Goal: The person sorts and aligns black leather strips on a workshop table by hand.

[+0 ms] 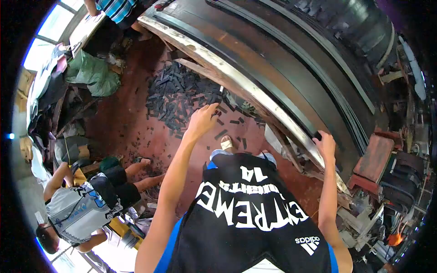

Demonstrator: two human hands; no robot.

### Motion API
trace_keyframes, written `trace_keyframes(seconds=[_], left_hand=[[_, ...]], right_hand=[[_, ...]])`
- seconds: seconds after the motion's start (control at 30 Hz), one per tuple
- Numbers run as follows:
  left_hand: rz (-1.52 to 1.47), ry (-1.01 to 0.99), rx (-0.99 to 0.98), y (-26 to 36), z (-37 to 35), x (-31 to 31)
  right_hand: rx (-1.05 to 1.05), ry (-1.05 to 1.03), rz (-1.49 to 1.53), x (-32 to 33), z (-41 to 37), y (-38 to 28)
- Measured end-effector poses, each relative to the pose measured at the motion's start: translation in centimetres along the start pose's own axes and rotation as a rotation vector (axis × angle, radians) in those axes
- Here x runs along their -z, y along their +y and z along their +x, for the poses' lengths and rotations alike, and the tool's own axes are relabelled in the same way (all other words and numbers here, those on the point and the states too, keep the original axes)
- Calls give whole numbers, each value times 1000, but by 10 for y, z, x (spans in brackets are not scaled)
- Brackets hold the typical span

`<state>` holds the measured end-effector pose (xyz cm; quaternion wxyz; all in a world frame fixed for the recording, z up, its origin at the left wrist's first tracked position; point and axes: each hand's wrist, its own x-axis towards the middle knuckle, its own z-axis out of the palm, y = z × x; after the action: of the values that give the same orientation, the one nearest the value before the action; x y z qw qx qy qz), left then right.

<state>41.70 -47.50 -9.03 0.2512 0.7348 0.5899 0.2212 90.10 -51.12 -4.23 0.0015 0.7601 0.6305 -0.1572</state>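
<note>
Small black piece (317,135): at the fingertips of the right hand (326,144), which is narrow and appears to pinch it. The long dark strip (291,108) lies beside this hand, along the near margin of the desk (252,93). The left hand (203,122) is loosely curled over the floor (182,154); whether it holds anything cannot be told.

Hazards:
- Small black piece: a slack pinch can let it fall over the desk edge.
- Long dark strip: a sideways push by the right hand can shift it off line.
- Right hand: rubbing along the pale wooden edge (276,109) can cause splinters.
- Sandalled foot (226,144): stepping on loose pieces below the left hand can cause a slip.

Count:
- Hands of the wearer: two.
- Piece at the right hand: one.
- Long dark strip nearest the right hand: one. Stacked strips (334,93) beyond: several, overlapping; no exact count.
- Cut pieces (170,98) ahead of the left hand: too many to count.
- Green sack (93,75), farther left of the left hand: one.
- Other persons (84,214) in view: two.
</note>
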Motion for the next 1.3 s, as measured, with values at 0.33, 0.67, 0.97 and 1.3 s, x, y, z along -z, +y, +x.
trace_keyframes(seconds=[0.33, 0.67, 0.97, 1.3], left_hand=[[-39, -1, 220, -83, 15, 43], [17, 106, -169, -115, 202, 119], [-126, 132, -342, -121, 375, 143], [212, 109, -476, -207, 556, 123]], right_hand=[[-135, -15, -86, -10, 1, -2], [16, -62, 90, 16, 70, -128], [90, 131, 235, 40, 181, -252], [-97, 207, 1069, -13, 229, -375]])
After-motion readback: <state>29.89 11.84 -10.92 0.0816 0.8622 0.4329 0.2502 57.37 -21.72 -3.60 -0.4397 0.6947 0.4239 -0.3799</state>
